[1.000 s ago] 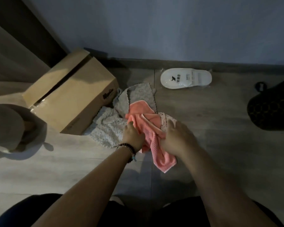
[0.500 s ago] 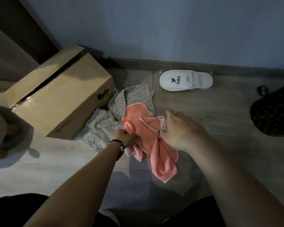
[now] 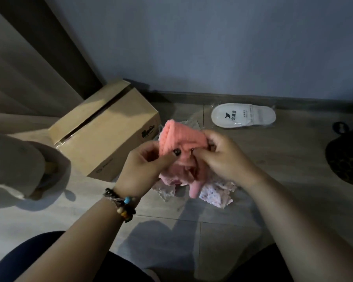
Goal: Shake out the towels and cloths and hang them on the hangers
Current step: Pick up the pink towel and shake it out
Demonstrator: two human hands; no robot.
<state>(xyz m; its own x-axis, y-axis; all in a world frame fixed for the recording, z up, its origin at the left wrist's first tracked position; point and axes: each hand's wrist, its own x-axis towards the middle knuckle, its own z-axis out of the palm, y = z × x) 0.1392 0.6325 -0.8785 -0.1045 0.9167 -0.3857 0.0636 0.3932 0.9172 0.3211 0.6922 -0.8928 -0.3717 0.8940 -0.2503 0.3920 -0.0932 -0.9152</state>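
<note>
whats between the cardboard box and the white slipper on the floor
In the head view, the lifted pink towel held by both hands covers most of that stretch; a pale cloth's edge peeks out behind it, between cardboard box and white slipper.

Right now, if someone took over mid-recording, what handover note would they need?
Left hand and right hand both pinch the top edge of the pink towel, lifted off the floor and still bunched.
Patterned cloth lies on the floor beneath it, beside the cardboard box.
Done: pink towel picked up.
Left: shake it out, hang it, then the other cloths. No hangers in view.
</note>
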